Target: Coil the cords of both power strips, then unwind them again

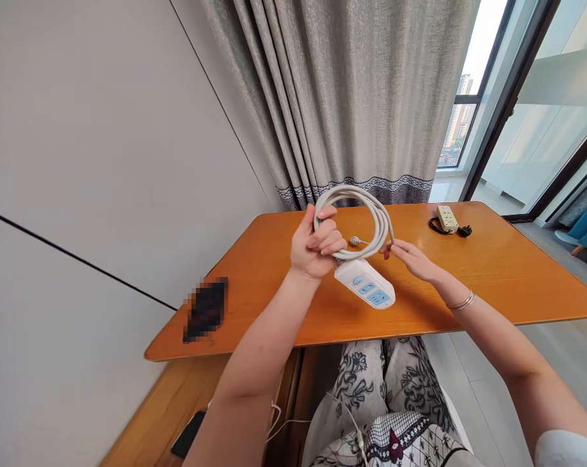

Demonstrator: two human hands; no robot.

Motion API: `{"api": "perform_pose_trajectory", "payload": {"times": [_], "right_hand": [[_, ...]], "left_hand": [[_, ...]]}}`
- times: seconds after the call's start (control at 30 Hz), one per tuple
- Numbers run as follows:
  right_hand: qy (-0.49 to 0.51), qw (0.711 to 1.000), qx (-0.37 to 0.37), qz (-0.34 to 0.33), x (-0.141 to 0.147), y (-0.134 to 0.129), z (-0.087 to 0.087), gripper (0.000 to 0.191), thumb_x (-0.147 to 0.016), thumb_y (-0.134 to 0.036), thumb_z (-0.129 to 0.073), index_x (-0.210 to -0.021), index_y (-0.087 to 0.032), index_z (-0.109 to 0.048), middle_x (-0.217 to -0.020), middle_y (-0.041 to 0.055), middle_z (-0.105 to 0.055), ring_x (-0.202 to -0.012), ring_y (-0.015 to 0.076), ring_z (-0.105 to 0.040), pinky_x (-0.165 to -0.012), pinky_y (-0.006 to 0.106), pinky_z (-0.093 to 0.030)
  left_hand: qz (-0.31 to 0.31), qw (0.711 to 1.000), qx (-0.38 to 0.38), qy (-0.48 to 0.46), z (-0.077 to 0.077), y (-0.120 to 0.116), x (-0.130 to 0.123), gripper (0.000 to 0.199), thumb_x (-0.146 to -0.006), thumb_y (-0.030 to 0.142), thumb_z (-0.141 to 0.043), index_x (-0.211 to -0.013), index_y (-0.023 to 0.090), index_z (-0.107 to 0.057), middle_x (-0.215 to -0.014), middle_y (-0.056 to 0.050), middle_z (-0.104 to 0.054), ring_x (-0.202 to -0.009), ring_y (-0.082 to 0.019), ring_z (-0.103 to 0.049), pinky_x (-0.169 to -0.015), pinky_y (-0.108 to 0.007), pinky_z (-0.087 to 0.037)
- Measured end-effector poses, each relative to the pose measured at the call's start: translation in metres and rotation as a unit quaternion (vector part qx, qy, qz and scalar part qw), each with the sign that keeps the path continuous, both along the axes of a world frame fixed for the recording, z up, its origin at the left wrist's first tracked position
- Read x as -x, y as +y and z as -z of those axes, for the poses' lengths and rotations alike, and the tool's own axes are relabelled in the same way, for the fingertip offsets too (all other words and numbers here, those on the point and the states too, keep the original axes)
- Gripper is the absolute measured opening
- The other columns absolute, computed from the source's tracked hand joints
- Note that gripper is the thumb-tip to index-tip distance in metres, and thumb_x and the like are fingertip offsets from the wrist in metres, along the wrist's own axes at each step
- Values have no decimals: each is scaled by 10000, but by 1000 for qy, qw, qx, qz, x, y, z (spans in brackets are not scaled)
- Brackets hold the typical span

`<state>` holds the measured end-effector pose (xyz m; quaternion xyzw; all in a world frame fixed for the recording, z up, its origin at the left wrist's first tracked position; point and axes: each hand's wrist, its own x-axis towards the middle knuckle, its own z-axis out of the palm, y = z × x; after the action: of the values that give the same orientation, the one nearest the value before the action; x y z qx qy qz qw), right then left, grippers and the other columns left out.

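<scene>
A white cable [381, 217] is wound into a round coil of several loops, held above the wooden table. My left hand [318, 243] is closed around the coil's left side. At its lower right side, the fingers of my right hand [407, 255] pinch the loops. A white power strip [366, 283] with blue sockets hangs just below the coil, near my left hand. The cable's grey plug [355, 240] shows through the lower part of the loop.
On the orange-brown table [492, 272], a cream power strip [447, 219] with a black cord and plug lies at the back right. A dark pixelated object [206, 311] rests at the left. A phone [189, 434] lies on a lower wooden surface; curtains hang behind the table.
</scene>
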<state>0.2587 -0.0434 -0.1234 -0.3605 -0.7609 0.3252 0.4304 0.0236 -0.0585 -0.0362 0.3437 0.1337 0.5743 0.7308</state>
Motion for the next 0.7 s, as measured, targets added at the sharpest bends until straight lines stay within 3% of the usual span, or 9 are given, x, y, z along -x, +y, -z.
{"api": "perform_pose_trajectory", "payload": {"times": [0.1,0.2,0.3,0.43,0.53,0.63,0.7], "right_hand": [[-44,997,15,58,-7,-4,22,335,-946,-502,-455,-914,-188,-566,-905,60,-677,-876,181,-631,-868,359,-495],[-83,991,11,104,-16,-14,25,254,-960,-408,-423,-980,-190,-553,-807,36,-675,-769,175,-629,-786,337,-492],[-91,973,-71,201,-25,-21,8,291,-964,-343,-413,-1118,-171,-590,-747,30,-650,-687,177,-600,-710,320,-477],[-60,932,-162,320,-33,-19,-27,387,-975,-323,-394,-1225,-164,-643,-888,90,-699,-798,210,-636,-735,326,-481],[-191,927,-104,305,-26,-16,-38,388,-978,-279,-404,-1227,-162,-679,-929,110,-739,-859,230,-668,-756,310,-474],[-350,909,-27,224,-8,-19,-30,409,-998,-234,-382,-1304,-166,-644,-1031,132,-755,-920,230,-688,-786,287,-464],[-406,896,0,181,5,-24,-20,458,-1003,-220,-372,-1426,-156,-535,-1148,163,-728,-973,235,-690,-815,291,-465]], "left_hand": [[-60,998,-4,-20,-10,1,5,393,-1063,393,-254,-754,218,-422,-407,106,-161,-316,-72,-85,-351,-186,-206],[-98,994,-10,-46,-11,6,10,396,-1068,372,-237,-756,213,-421,-421,104,-180,-318,-66,-103,-362,-176,-222],[-81,995,-8,-56,-9,10,12,415,-1070,366,-207,-747,207,-414,-424,104,-188,-315,-60,-116,-366,-163,-230],[21,999,29,2,-6,7,9,435,-1068,381,-195,-729,206,-403,-419,111,-135,-314,-62,-84,-354,-164,-201],[29,999,36,10,-7,3,5,435,-1063,418,-221,-720,208,-389,-426,113,-101,-321,-64,-58,-350,-167,-191],[6,999,27,-16,-8,1,-2,445,-1059,448,-221,-737,205,-408,-446,112,-134,-323,-60,-78,-358,-163,-217],[-2,999,28,-24,-8,0,-7,454,-1064,433,-197,-750,198,-426,-461,107,-178,-324,-55,-116,-368,-160,-239]]}}
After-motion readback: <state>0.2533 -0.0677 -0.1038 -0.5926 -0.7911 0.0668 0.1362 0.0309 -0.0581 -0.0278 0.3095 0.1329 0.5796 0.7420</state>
